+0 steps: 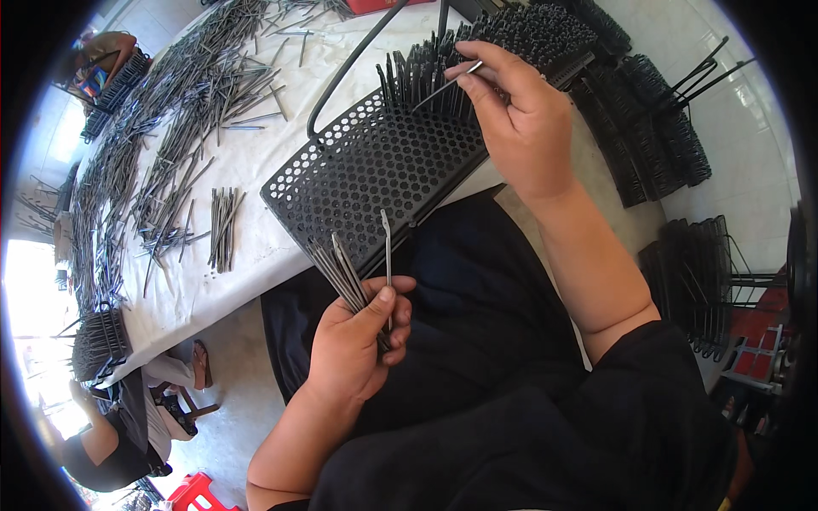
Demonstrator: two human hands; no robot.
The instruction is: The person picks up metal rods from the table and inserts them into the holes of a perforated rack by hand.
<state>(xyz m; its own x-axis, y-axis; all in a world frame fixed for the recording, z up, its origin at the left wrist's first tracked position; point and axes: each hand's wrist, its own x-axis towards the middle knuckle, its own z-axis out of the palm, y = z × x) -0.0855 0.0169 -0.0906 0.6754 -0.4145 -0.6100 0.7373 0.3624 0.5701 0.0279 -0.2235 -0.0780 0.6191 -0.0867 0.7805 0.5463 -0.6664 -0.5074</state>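
Note:
My left hand (362, 332) is closed round a bundle of thin grey metal rods (339, 271). One rod (388, 243) with a bent, flattened tip stands apart from that bundle, under my thumb. Between thumb and fingers, my right hand (528, 128) pinches a single metal rod (437, 92), slanting down to the left over a black perforated rack (341, 183). Many dark rods (417, 81) stand upright in the rack's far part, partly hidden by my right hand. The rack's near holes hold no rods. It rests tilted at the table edge, above my lap.
Loose metal rods (162, 128) cover much of the white-topped table (281, 247); a small aligned group (224, 230) lies left of the rack. Filled black racks (643, 128) stand at right. Another person (102, 456) sits lower left, near a red stool (198, 494).

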